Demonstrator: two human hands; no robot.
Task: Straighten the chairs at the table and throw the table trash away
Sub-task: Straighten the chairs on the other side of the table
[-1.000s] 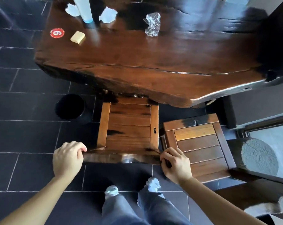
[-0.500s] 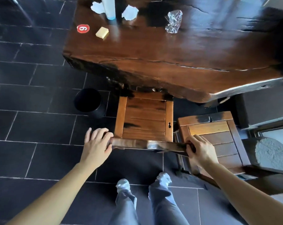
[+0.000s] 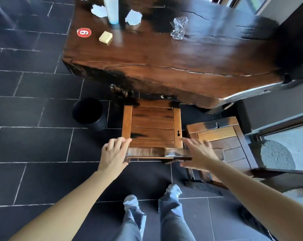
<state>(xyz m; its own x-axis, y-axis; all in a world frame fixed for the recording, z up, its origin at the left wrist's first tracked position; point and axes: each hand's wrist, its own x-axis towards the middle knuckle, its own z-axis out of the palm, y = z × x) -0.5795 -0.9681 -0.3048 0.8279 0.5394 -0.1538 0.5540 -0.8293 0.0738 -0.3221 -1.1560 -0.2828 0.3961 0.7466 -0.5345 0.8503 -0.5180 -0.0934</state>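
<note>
Head view: a second ago both my hands gripped the chair's back rail; now they have let go. My left hand [image 3: 113, 154] lies spread with fingertips just touching the rail's left end, and my right hand [image 3: 198, 154] hovers flat and spread off its right end, holding nothing. The chair [image 3: 152, 126] sits squarely with its far edge tucked under the desk [image 3: 164, 66], so I judge this one straightened. The second chair [image 3: 218, 136], to the right, stands skewed and further out; that likely comes next.

On the desk's far side the trash is untouched: crumpled plastic [image 3: 179, 27], two paper scraps [image 3: 133, 18] beside a white bottle [image 3: 112, 9], also a tan block [image 3: 105, 37] and a red tag [image 3: 84, 32]. A black bin [image 3: 88, 112] waits on the dark tiled floor [image 3: 34, 145], left of the chair. Bright glazing lies right.
</note>
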